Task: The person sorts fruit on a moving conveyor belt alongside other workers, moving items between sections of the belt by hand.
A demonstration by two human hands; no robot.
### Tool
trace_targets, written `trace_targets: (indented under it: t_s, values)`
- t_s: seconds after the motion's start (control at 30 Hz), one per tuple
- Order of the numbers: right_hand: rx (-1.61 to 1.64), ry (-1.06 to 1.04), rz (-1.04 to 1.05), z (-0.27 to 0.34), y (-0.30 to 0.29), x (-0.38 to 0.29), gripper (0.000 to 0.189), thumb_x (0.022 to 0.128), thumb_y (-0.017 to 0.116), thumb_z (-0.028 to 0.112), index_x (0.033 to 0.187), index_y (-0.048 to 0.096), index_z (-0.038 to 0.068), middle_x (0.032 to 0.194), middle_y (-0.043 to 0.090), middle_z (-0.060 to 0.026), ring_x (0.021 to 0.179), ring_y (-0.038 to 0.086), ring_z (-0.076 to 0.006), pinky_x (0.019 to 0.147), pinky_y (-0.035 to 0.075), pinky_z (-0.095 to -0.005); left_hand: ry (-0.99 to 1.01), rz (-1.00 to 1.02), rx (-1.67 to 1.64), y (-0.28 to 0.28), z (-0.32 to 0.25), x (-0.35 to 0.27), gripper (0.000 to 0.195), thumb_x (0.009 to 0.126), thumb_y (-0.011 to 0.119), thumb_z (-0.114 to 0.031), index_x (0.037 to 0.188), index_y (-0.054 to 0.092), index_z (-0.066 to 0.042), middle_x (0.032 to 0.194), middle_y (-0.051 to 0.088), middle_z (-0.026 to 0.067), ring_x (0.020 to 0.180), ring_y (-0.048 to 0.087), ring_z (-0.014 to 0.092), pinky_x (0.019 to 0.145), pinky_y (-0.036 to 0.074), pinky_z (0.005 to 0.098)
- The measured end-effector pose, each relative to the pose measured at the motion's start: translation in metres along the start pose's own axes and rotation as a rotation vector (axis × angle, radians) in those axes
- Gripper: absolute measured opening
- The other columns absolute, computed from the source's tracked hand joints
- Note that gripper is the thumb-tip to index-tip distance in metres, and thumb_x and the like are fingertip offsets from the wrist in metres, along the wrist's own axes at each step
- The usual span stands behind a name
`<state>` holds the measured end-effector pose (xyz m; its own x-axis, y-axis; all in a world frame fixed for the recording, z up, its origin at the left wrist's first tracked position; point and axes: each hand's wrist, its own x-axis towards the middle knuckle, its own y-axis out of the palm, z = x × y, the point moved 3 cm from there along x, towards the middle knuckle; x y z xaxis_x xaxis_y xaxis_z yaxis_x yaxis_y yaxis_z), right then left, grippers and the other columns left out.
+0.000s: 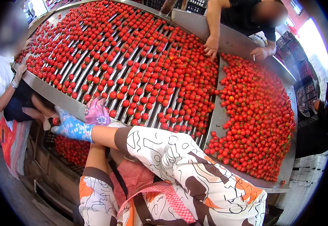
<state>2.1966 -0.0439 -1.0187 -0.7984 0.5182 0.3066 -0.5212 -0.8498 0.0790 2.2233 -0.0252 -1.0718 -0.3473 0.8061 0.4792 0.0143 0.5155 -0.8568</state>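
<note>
My right hand (73, 124), in a blue floral glove, reaches across my left forearm beyond the conveyor's near edge. Its thumb and fingers are spread, with one small red tomato (56, 121) in the gap at their tips; whether they touch it is unclear. Below is a black crate (49, 138) of red tomatoes (72, 149). My left hand (97, 111), in a pink floral glove, is curled at the edge of the metal roller conveyor (48, 91). Tomatoes lie beside its fingers; whether it holds one is hidden. Many tomatoes with green stems cover the rollers.
A metal tray (219, 118) heaped with tomatoes adjoins the conveyor at right. Across it, a person's hand (211, 46) touches tomatoes; their other hand (260, 53) holds a thin white item. At left, another person's gloved hand (19, 74) rests at the rim. Stacked crates (305, 90) stand far right.
</note>
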Motion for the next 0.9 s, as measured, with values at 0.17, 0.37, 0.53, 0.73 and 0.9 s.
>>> trace_targets:
  t_s: [0.17, 0.37, 0.53, 0.73, 0.9]
  values:
    - [-0.343, -0.242, -0.149, -0.003, -0.074, -0.032, 0.042, 0.079, 0.063, 0.019, 0.119, 0.055, 0.008, 0.109, 0.058, -0.0176, 0.103, 0.057, -0.0346, 0.09, 0.045, -0.0386, 0.084, -0.037, -0.037, 0.014, 0.008, -0.008, 0.022, 0.089, 0.047, -0.015, 0.098, 0.066, -0.009, 0.112, 0.061, 0.0073, 0.107, 0.054, 0.029, 0.093, 0.044, 0.0407]
    - [-0.972, 0.124, -0.181, -0.036, -0.21, -0.117, 0.03, 0.081, 0.055, 0.009, 0.11, 0.06, 0.006, 0.098, 0.059, -0.0179, 0.091, 0.06, -0.0339, 0.079, 0.049, -0.0428, 0.067, -0.015, -0.014, 0.021, -0.003, -0.006, 0.025, 0.085, 0.045, -0.011, 0.096, 0.067, -0.011, 0.111, 0.062, 0.0058, 0.104, 0.054, 0.031, 0.092, 0.043, 0.0405]
    - [-1.063, 0.014, -0.035, -0.062, -0.218, -0.126, 0.026, 0.08, 0.054, 0.009, 0.105, 0.058, 0.003, 0.094, 0.06, -0.0196, 0.086, 0.062, -0.0365, 0.072, 0.05, -0.0457, 0.083, -0.06, -0.027, 0.024, -0.007, -0.007, 0.023, 0.085, 0.046, -0.01, 0.094, 0.067, -0.009, 0.108, 0.063, 0.0087, 0.103, 0.055, 0.031, 0.093, 0.044, 0.0414]
    - [-0.591, 0.255, -0.262, -0.018, -0.214, -0.118, 0.044, 0.084, 0.058, 0.025, 0.122, 0.051, 0.005, 0.102, 0.063, -0.0197, 0.089, 0.064, -0.0316, 0.08, 0.05, -0.0401, 0.089, -0.081, -0.03, 0.023, -0.015, -0.013, 0.022, 0.084, 0.049, -0.013, 0.097, 0.066, -0.01, 0.11, 0.062, 0.0084, 0.107, 0.054, 0.03, 0.095, 0.042, 0.0413]
    - [-0.067, 0.058, -0.059, 0.002, -0.126, -0.07, 0.035, 0.082, 0.057, 0.018, 0.115, 0.06, 0.005, 0.098, 0.065, -0.0116, 0.083, 0.062, -0.0186, 0.078, 0.048, -0.0328, 0.093, -0.002, -0.02, 0.07, 0.013, -0.026, 0.03, 0.085, 0.054, -0.017, 0.113, 0.059, -0.008, 0.111, 0.061, 0.0112, 0.106, 0.055, 0.027, 0.092, 0.044, 0.0391]
